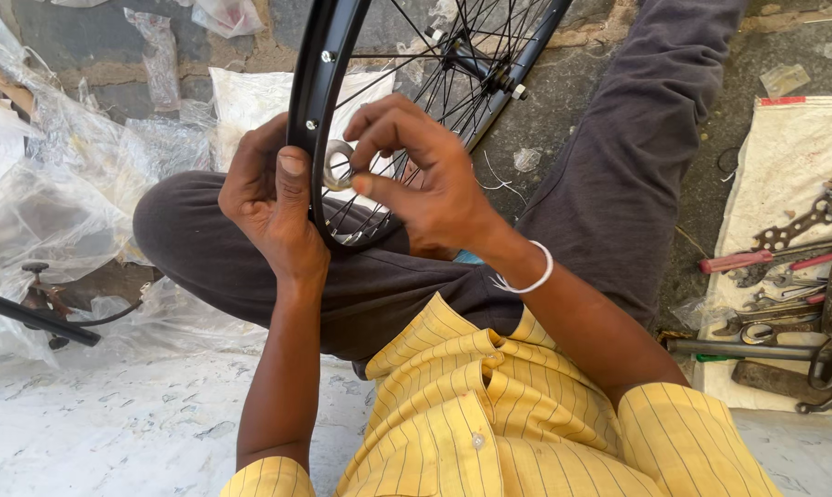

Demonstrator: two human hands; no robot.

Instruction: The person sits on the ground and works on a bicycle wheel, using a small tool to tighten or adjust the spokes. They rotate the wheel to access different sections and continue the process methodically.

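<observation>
Yellow striped shirt (490, 414) fills the bottom edge. Left hand (273, 198) grips the black metal spoked bicycle wheel rim (317, 83) resting on the lap; right hand (425, 175) pinches a small grey metal ring (336, 166) against the rim's inner edge. Crumpled clear plastic sheeting (57, 184) crowds the left side, and metal wrenches and tools (793, 294) lie on white cloth (784, 156) at right, well apart.

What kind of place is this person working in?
Probably an open-air bicycle repair spot on the ground: a black spoked bicycle wheel held on the lap, worn metal wrenches and pliers spread on a white cloth, over rough stone paving.
</observation>
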